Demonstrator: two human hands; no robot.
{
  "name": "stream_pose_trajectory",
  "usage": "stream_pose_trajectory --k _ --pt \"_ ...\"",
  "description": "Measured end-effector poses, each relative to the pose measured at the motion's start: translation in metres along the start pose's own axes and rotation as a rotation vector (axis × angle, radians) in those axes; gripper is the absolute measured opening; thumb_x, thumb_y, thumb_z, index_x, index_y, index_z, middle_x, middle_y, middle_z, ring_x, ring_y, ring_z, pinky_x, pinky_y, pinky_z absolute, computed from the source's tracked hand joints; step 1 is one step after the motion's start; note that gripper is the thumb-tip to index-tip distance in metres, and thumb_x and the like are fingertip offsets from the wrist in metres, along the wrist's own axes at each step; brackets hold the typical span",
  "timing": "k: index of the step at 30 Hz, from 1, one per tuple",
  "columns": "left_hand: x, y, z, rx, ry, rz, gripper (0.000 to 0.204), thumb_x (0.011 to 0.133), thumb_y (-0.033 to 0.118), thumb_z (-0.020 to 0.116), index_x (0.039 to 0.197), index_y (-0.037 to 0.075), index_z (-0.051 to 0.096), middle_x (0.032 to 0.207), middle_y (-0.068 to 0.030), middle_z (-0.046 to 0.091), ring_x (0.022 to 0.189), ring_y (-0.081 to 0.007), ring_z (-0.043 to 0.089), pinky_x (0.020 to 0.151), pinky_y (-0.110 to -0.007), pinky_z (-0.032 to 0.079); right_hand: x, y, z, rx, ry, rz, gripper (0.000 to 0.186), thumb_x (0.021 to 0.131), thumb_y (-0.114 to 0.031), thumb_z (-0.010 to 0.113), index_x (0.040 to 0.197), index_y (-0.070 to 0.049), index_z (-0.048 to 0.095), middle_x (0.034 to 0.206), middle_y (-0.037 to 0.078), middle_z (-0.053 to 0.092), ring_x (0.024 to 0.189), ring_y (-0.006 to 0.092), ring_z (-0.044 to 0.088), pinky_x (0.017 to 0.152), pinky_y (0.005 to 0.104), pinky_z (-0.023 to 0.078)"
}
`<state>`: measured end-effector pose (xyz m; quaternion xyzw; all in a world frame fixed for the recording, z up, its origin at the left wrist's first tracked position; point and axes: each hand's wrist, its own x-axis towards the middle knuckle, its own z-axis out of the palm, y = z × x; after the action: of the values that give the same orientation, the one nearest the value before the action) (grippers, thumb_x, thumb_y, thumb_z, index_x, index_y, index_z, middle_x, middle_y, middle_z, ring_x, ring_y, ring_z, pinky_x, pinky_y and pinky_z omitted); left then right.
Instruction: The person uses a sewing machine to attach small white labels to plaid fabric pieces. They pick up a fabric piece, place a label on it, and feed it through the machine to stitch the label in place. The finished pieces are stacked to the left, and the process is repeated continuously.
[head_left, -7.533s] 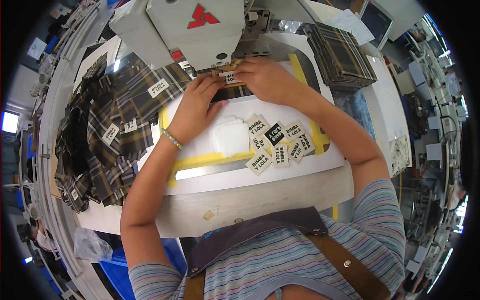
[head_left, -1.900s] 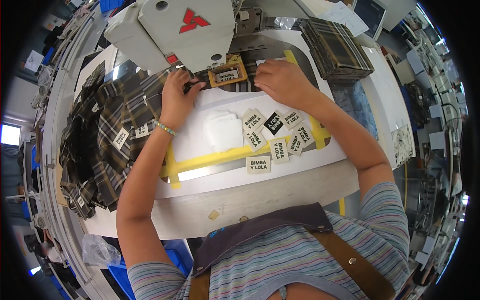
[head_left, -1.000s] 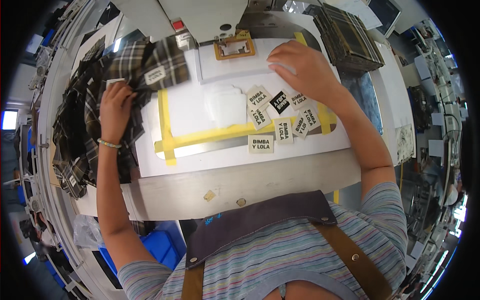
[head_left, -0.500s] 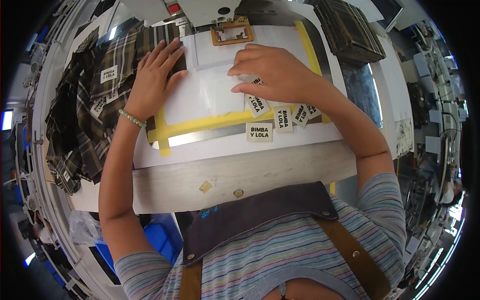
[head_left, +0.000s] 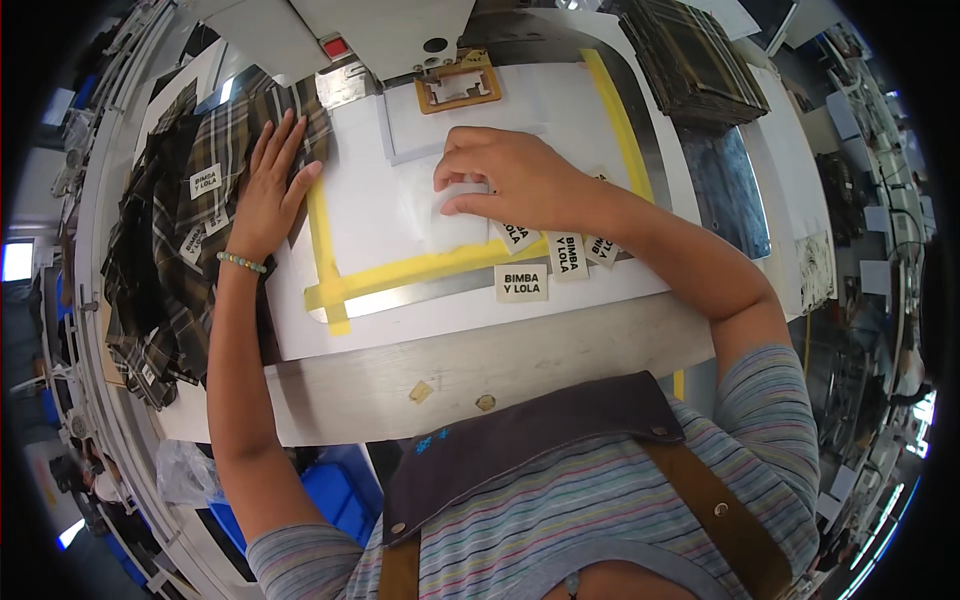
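My left hand lies open on a pile of dark plaid fabric with cream printed labels on it. My right hand curls over a small pile of thin white squares, thumb and fingertips closed on them. Just right of and below that pile, several cream labels lie on a white board edged with yellow tape; some are under my right hand. Above the hands, an orange rectangular clamp frame sits beneath the white machine head, with no plaid fabric in it.
A tall stack of folded plaid pieces stands at the back right. The pale wooden table edge runs along my body. A blue bin and a clear plastic bag are below at the left.
The plaid piece has left the clamp frame for the left pile. Since the last frame, my left hand has shifted down-left on the fabric and my right hand down-left onto the white squares.
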<state>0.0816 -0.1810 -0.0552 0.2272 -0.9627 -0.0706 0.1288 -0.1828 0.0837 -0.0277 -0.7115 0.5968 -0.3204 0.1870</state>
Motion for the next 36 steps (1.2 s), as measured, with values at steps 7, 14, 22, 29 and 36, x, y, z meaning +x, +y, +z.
stream_pose_trajectory --k 7,14,22,29,36 --pt "-0.008 0.066 -0.024 -0.181 0.318 0.087 0.033 0.104 0.015 0.07 0.135 0.006 0.073 0.138 -0.0131 0.073 0.128 -0.0338 0.067 0.111 -0.042 0.05 0.003 -0.004 -0.008 0.269 0.011 0.21 0.022 0.097 -0.015 0.08 0.117 -0.005 0.079 0.092 0.004 0.075 0.081 0.0123 0.066 0.076 0.0281 0.055" --pt "-0.01 0.155 -0.021 -0.724 -0.046 -0.072 0.05 0.092 0.017 0.085 0.137 0.002 0.069 0.118 -0.0078 0.076 0.099 -0.0151 0.067 0.082 -0.031 0.054 -0.001 -0.002 -0.014 0.457 0.036 0.285 0.039 0.1 -0.017 0.076 0.138 -0.007 0.074 0.093 0.009 0.081 0.075 0.01 0.064 0.073 0.0271 0.053" --pt "0.007 0.166 -0.005 -0.833 0.045 -0.12 0.029 0.091 0.013 0.085 0.117 0.003 0.077 0.102 -0.0068 0.076 0.09 -0.0148 0.067 0.077 -0.031 0.052 0.001 -0.002 -0.037 0.46 0.021 0.375 0.024 0.102 -0.015 0.075 0.121 -0.002 0.073 0.088 0.0 0.074 0.078 0.0055 0.056 0.071 0.0248 0.047" --pt "0.018 0.174 -0.011 -0.841 -0.036 -0.038 0.018 0.096 0.007 0.079 0.112 0.002 0.076 0.104 -0.0034 0.077 0.091 -0.0112 0.066 0.079 -0.028 0.052 -0.004 -0.011 -0.073 0.125 -0.034 0.319 0.016 0.095 -0.018 0.08 0.097 -0.002 0.081 0.092 0.004 0.078 0.081 0.0112 0.065 0.077 0.0293 0.053" --pt "0.016 0.17 -0.008 -0.428 0.128 0.226 0.031 0.095 0.007 0.078 0.125 0.001 0.073 0.13 -0.014 0.074 0.115 -0.0336 0.07 0.095 -0.041 0.056 0.001 0.062 -0.07 0.049 0.185 0.539 0.018 0.091 -0.018 0.082 0.1 -0.003 0.084 0.087 0.007 0.08 0.079 0.0134 0.071 0.077 0.0304 0.055"
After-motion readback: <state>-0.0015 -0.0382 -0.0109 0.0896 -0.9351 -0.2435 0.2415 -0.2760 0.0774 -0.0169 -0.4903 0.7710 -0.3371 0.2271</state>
